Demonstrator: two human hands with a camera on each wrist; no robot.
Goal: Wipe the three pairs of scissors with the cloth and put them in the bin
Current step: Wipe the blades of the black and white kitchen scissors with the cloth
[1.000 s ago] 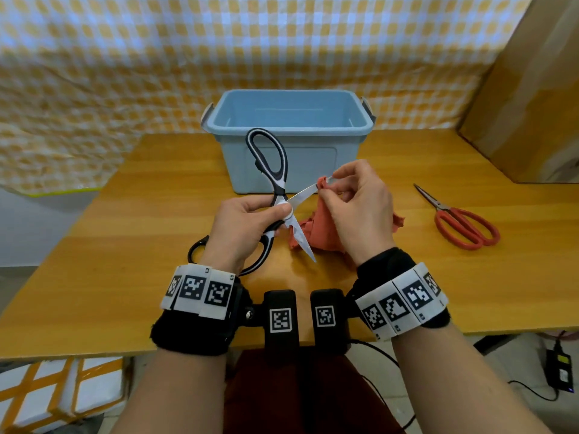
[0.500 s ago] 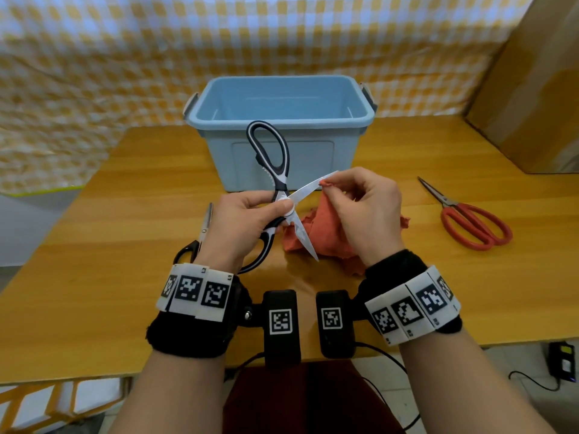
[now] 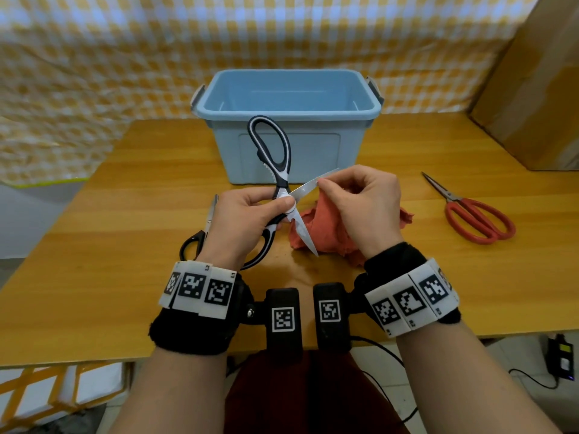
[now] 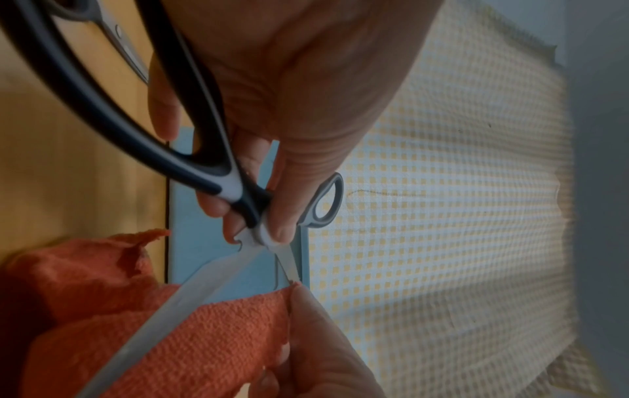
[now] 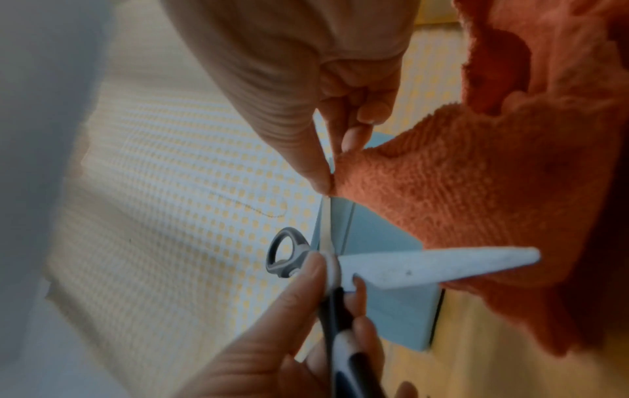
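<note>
While gripping black-and-white scissors [image 3: 279, 195] at the pivot, left hand [image 3: 241, 219]; upper blade slanted far-right into right hand [image 3: 365, 203] pinching cloth [image 3: 319, 228].

Black-and-white scissors [image 3: 272, 170] are held open above the worktop, one blade pinched in the orange cloth [image 3: 326, 228]. Red scissors [image 3: 473, 214] and black scissors [image 3: 200, 236] lie flat before the blue bin [image 3: 291, 120].

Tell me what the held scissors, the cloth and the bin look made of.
Scissors: shiny bare metal blades, likely steel; black-and-white handles look like moulded plastic.
Cloth: orange terry-like fabric, nubby looped surface, frayed edges.
Bin: pale blue plastic, smooth and slightly glossy, with a moulded rim.
</note>
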